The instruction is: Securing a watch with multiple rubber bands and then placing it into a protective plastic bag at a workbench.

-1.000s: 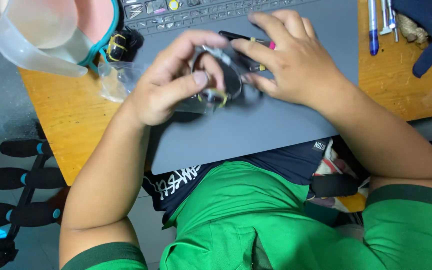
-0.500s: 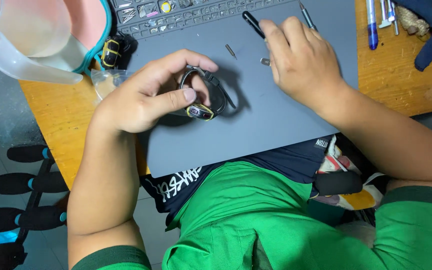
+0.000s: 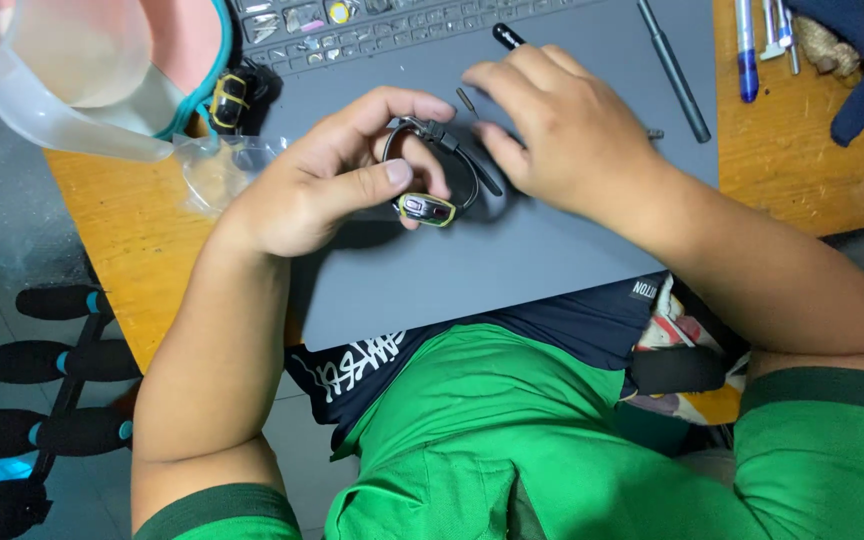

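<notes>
Gripped between left hand (image 3: 322,185) thumb and fingers above the grey work mat (image 3: 512,270): a wristwatch (image 3: 430,190), dark strap looped, case yellow-rimmed. Right hand (image 3: 567,135) curled beside it near a black tool (image 3: 507,36); contents impossible to tell. Best held steady and low. Open mat toward the near edge; pens (image 3: 760,40) crowding the far right corner.

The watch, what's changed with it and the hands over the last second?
The right hand let go of the watch and moved up and right across the grey mat; it now rests near a small pin and a black tool tip. The left hand alone holds the watch now. The grey rod tool, the pens and the clear plastic jug lie where they were.
</notes>
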